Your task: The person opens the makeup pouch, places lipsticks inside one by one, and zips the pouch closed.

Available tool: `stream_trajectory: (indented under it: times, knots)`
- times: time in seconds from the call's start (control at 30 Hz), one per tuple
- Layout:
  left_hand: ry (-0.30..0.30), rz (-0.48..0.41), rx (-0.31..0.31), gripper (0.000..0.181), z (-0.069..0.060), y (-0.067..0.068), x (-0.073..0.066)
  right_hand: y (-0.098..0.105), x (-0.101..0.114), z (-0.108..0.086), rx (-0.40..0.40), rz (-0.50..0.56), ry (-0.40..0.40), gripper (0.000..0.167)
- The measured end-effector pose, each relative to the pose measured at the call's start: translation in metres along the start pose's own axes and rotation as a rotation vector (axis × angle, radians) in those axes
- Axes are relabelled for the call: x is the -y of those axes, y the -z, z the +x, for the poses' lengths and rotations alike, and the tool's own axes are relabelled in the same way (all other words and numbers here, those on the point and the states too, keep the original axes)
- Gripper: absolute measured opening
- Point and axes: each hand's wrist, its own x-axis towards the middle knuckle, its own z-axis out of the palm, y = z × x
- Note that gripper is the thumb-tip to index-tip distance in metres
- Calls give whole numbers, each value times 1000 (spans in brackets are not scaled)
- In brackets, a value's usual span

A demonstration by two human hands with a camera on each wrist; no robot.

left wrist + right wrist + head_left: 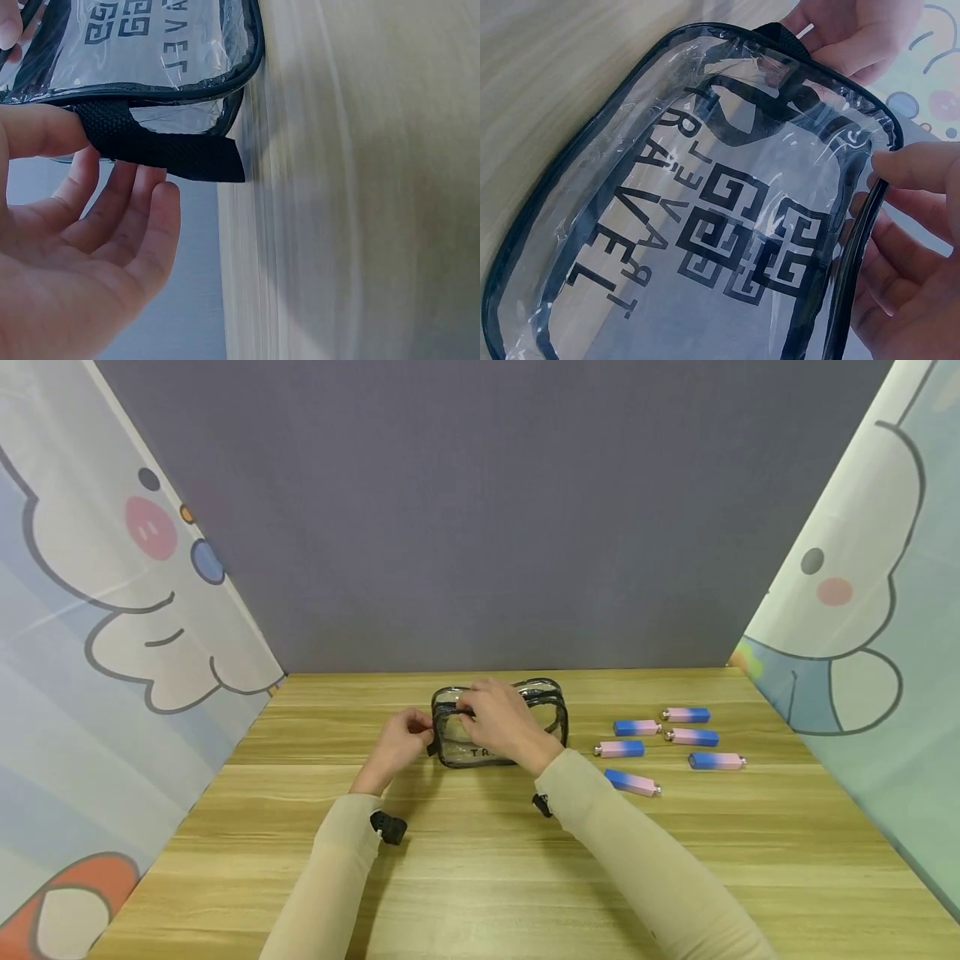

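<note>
A clear toiletry bag [456,752] with black piping stands upright on the table, its front printed with TRAVEL and a dark square-spiral logo. My left hand [397,742] is at the bag's left end. There, in the left wrist view, the thumb and fingers pinch the black fabric strap [187,156], whose loose end sticks out. Over the top of the bag reaches my right hand [501,720]. Seen from the right wrist, that hand [911,255] pinches the black-trimmed upper edge [855,270] between thumb and fingers. The zip pull cannot be made out.
Several pink-and-blue sticks [628,748] with small shiny ends lie scattered on the wooden table [480,893], right of the bag. A grey panel [495,527] rises behind the table. Cartoon-printed curtains [60,635] flank both sides.
</note>
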Motion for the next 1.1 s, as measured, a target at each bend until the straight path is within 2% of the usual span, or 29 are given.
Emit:
stream_trajectory:
  times: [0.43, 0.73, 1.1]
  knots:
    - [17, -33, 1, 14, 3, 2, -2, -1, 0, -2, -6, -6, -4, 18]
    - [46, 67, -18, 16, 2, 5, -10, -1, -1, -3, -6, -7, -3, 18]
    - [38, 55, -38, 15, 3, 3, -10, -2, -2, -3, -19, -17, 11, 16]
